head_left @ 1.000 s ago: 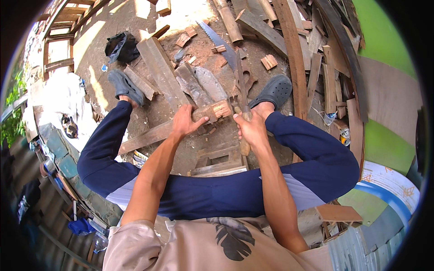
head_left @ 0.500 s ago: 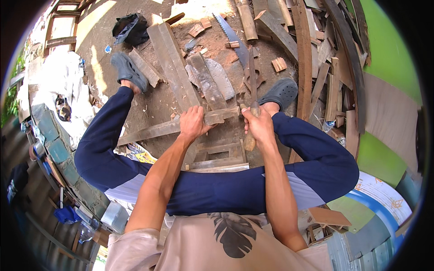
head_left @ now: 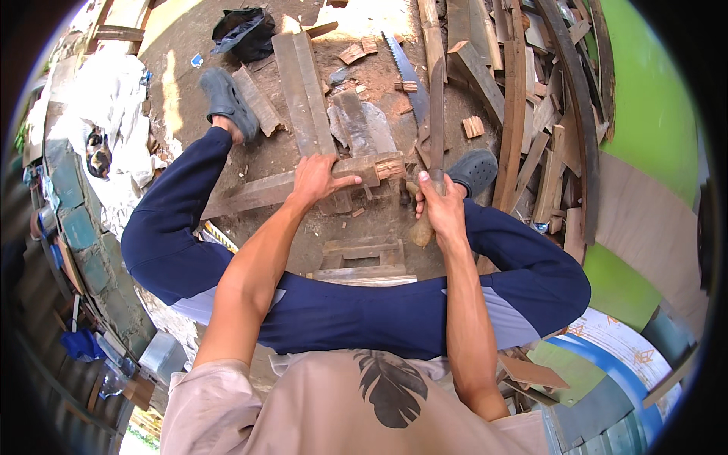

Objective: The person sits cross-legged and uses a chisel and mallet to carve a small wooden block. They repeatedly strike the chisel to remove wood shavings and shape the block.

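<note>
My left hand (head_left: 314, 180) grips a squared wooden beam (head_left: 254, 195) that slants up to the right in front of me. The beam's right end (head_left: 390, 165) shows pale, freshly chopped wood. In my right hand (head_left: 444, 209) is a machete (head_left: 437, 114), its long dark blade pointing away from me and its wooden handle (head_left: 422, 231) jutting out below my fist. The blade stands just right of the beam's end, apart from it. Beyond the beam lies a short plank (head_left: 350, 117) on a flat grey stone (head_left: 379, 130).
A hand saw (head_left: 403, 74) lies ahead among wood chips (head_left: 472, 127). Long planks (head_left: 297, 95) lie beyond my left hand. Piled timber (head_left: 513, 98) lines the right side. A small wooden frame (head_left: 362, 250) sits before my lap. A black bag (head_left: 243, 34) lies far left.
The beam has turned so its chopped end faces up toward me, with my left hand still on it. The machete has shifted slightly right. The whole view has shifted a little.
</note>
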A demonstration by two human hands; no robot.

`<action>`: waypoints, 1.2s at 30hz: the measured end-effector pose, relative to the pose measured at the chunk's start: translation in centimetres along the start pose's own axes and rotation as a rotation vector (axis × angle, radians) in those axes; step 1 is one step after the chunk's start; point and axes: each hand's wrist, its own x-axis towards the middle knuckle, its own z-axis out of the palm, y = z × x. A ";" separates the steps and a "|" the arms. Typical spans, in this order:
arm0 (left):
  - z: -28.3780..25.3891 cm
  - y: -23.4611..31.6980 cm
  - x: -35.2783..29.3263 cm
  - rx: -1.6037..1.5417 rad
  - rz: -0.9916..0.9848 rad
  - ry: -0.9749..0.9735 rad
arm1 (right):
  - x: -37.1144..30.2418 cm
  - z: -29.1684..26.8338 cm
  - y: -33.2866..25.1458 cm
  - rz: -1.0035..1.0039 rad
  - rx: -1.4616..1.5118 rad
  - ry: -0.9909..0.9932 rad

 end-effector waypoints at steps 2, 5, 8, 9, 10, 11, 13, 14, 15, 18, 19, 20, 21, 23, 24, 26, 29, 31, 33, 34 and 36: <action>0.8 -0.7 1.1 -0.046 -0.018 0.084 | -0.4 0.3 -0.3 -0.054 -0.085 0.014; 2.0 -0.8 1.2 0.047 0.062 0.206 | -0.9 0.2 -0.3 -0.099 -0.277 0.036; 1.8 -0.3 -0.2 0.169 0.145 0.174 | -0.7 -0.1 1.1 -0.058 -0.383 0.061; 2.3 -0.6 -0.3 0.195 0.142 0.178 | -0.3 -0.3 2.0 -0.036 -0.383 0.062; 2.6 -0.7 -0.4 0.220 0.139 0.181 | -0.3 -0.3 2.3 -0.012 -0.383 0.063; 2.8 -0.9 -0.3 0.248 0.117 0.140 | -0.2 -0.3 2.4 -0.009 -0.379 0.070; 2.8 -1.0 0.4 0.304 0.077 0.057 | 0.0 -0.5 2.8 -0.015 -0.392 0.067; 2.4 -1.1 0.9 0.268 0.091 0.018 | 0.1 -0.7 3.0 -0.019 -0.397 0.067; 1.8 -1.4 1.3 0.233 0.106 -0.022 | 0.3 -0.9 3.1 -0.020 -0.387 0.067; -0.4 -3.3 3.5 0.070 0.153 -0.146 | 0.6 -0.9 2.8 -0.036 -0.328 0.081; -1.2 -3.9 4.1 0.019 0.172 -0.164 | 0.4 -0.6 2.4 -0.044 -0.296 0.096; -1.8 -4.1 4.6 -0.032 0.191 -0.182 | 0.2 -0.4 2.1 -0.053 -0.264 0.111; -2.1 -4.1 5.0 0.092 0.155 -0.126 | 0.1 -0.2 1.8 -0.054 -0.242 0.107; -2.3 -4.5 5.7 0.074 0.168 -0.083 | -0.1 -0.1 1.2 -0.057 -0.201 0.104; -2.4 -4.8 6.0 0.066 0.173 -0.061 | -0.1 -0.1 1.2 -0.047 -0.207 0.102; -3.2 -5.1 6.3 -0.035 0.149 -0.089 | 0.2 -0.3 1.7 -0.027 -0.217 0.102; -3.9 -5.1 6.9 -0.055 0.139 -0.152 | 0.4 -0.5 2.3 0.000 -0.211 0.035; -3.6 -5.2 7.1 -0.034 0.142 -0.136 | 0.2 -0.4 2.2 0.014 -0.225 0.012; -3.5 -5.2 7.3 -0.008 0.116 -0.144 | -0.3 0.1 1.8 0.040 -0.172 -0.027; -3.3 -5.2 7.3 0.004 0.103 -0.148 | -0.9 0.5 1.4 0.059 -0.111 -0.051; -3.7 -4.5 7.2 0.020 0.062 -0.192 | -2.1 1.2 0.1 0.102 -0.004 -0.088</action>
